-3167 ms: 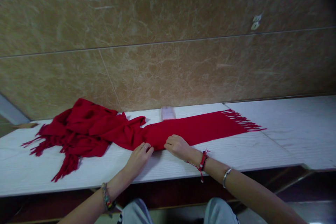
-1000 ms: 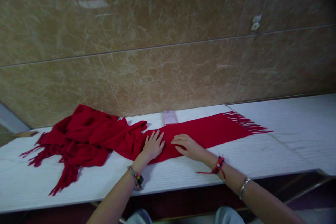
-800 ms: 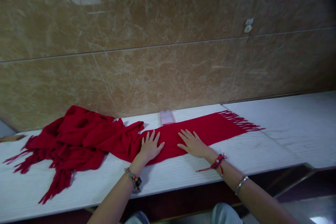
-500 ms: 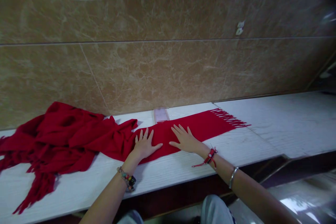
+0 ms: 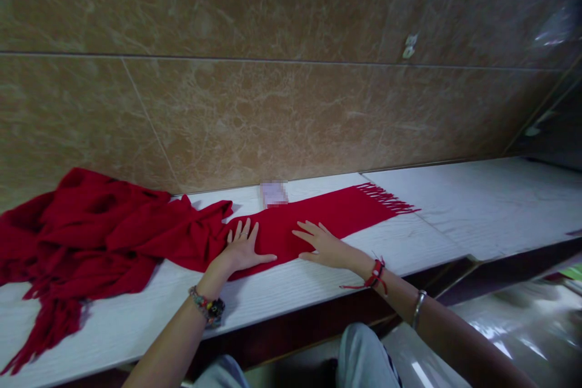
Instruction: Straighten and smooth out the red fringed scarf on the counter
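A red fringed scarf [image 5: 350, 209] lies along the white bench-like surface. Its right part is spread flat, with the fringe pointing right, while the left part is a rumpled heap. My left hand [image 5: 243, 250] rests on the flat part beside the heap, fingers spread and thumb pointing right. To its right, my right hand [image 5: 325, 245] is over the near edge of the flat part, fingers apart. Neither hand grasps the cloth. Bracelets circle both wrists.
Behind the scarf, a small blurred pale packet [image 5: 273, 193] sits near the wall. A brown marbled tile wall [image 5: 273, 115] rises at the back, with a small socket-like fitting [image 5: 410, 46]. The white surface [image 5: 477, 206] continues right; my knees [image 5: 364, 351] are below its front edge.
The view has shifted slightly, so the scene sits a bit further left. My right hand has drawn a little toward the scarf's near edge; my left hand stays in place on the cloth.
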The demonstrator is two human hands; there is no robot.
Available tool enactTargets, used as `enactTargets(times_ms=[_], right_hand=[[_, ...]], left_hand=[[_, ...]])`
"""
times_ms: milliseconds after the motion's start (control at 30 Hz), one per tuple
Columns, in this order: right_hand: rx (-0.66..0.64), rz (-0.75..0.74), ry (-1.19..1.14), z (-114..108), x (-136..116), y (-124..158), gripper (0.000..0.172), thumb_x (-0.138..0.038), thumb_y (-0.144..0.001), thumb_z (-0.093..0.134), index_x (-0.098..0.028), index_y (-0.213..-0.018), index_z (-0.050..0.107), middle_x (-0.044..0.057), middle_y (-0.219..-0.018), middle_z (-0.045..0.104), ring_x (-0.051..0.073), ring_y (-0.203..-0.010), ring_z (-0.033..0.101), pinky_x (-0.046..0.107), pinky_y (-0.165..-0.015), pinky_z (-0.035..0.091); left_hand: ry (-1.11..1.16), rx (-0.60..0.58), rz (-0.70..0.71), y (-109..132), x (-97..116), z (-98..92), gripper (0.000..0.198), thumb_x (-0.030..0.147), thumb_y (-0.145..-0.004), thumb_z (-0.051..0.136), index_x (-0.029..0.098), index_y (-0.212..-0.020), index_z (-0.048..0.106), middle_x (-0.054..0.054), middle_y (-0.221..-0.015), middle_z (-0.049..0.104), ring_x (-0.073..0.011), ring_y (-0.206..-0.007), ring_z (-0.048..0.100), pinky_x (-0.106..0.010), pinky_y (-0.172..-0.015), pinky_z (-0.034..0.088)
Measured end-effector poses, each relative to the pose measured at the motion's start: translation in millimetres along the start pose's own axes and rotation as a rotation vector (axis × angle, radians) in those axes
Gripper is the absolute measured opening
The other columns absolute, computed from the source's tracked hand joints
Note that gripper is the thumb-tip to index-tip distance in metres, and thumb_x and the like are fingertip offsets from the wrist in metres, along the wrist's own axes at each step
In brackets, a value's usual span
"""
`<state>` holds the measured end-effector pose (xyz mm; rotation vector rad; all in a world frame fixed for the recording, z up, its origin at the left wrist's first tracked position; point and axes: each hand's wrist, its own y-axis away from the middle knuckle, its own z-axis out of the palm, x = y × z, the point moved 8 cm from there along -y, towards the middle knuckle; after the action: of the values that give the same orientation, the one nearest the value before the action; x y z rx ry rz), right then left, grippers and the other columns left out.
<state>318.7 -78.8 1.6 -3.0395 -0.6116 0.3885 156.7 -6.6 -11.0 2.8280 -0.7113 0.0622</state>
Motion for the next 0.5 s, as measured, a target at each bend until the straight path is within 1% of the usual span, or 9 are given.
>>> enactTargets(times_ms=[67,100,167,267,333,433,500], right_hand=[[0.008,-0.115,-0.004,0,-14,4,0.045,-0.040,-0.088,0.035,-0.023,-0.129,0.039,0.007,-0.139,0.031,0.020,-0.128,0.023,0.043,-0.105,0.015],[0.004,-0.156,-0.006,0,-19,7,0.042,-0.036,-0.090,0.032,-0.024,-0.129,0.040,0.006,-0.137,0.034,0.018,-0.128,0.024,0.041,-0.105,0.015],[-0.017,-0.194,-0.015,2,-24,13,0.041,-0.034,-0.091,0.028,-0.024,-0.130,0.038,0.005,-0.137,0.034,0.017,-0.128,0.023,0.041,-0.105,0.015],[-0.058,-0.194,-0.045,1,-19,19,0.043,-0.038,-0.091,0.027,-0.027,-0.132,0.033,0.003,-0.140,0.030,0.017,-0.130,0.020,0.041,-0.105,0.014],[-0.055,-0.134,-0.062,-3,-9,15,0.047,-0.043,-0.090,0.027,-0.027,-0.134,0.029,0.003,-0.141,0.027,0.018,-0.130,0.018,0.042,-0.106,0.012],[0.049,0.099,-0.067,-15,11,-5,0.057,-0.049,-0.088,0.025,-0.021,-0.138,0.018,0.007,-0.143,0.019,0.022,-0.132,0.011,0.048,-0.104,0.011],[0.103,0.231,-0.069,-17,15,-20,0.065,-0.054,-0.086,0.023,-0.018,-0.139,0.011,0.009,-0.144,0.013,0.027,-0.132,0.004,0.054,-0.102,0.010]], left_hand=[[0.002,0.018,0.052,2,5,-0.7,0.107,0.078,-0.060,0.036,0.010,-0.138,0.009,-0.015,-0.143,-0.003,-0.0308,-0.130,-0.007,-0.049,-0.104,0.005],[0.003,0.020,0.079,4,7,-0.4,0.105,0.077,-0.062,0.035,0.010,-0.138,0.009,-0.014,-0.144,-0.003,-0.0300,-0.131,-0.007,-0.047,-0.104,0.006],[0.007,0.012,0.102,6,10,1.2,0.102,0.076,-0.063,0.033,0.011,-0.138,0.010,-0.013,-0.144,-0.002,-0.0297,-0.131,-0.005,-0.047,-0.105,0.007],[0.015,0.000,0.070,7,9,1.9,0.105,0.078,-0.061,0.033,0.011,-0.138,0.010,-0.013,-0.144,-0.001,-0.0319,-0.130,-0.004,-0.049,-0.104,0.007],[0.020,-0.001,0.050,8,9,0.6,0.106,0.078,-0.059,0.034,0.011,-0.138,0.010,-0.013,-0.144,-0.001,-0.0327,-0.130,-0.005,-0.051,-0.103,0.006],[0.030,-0.012,0.021,8,8,-0.5,0.108,0.079,-0.057,0.036,0.011,-0.138,0.010,-0.013,-0.143,-0.002,-0.0341,-0.129,-0.007,-0.053,-0.103,0.006],[0.033,-0.010,-0.002,8,7,-0.9,0.110,0.079,-0.055,0.037,0.012,-0.138,0.009,-0.013,-0.143,-0.003,-0.0352,-0.129,-0.008,-0.054,-0.102,0.006]])
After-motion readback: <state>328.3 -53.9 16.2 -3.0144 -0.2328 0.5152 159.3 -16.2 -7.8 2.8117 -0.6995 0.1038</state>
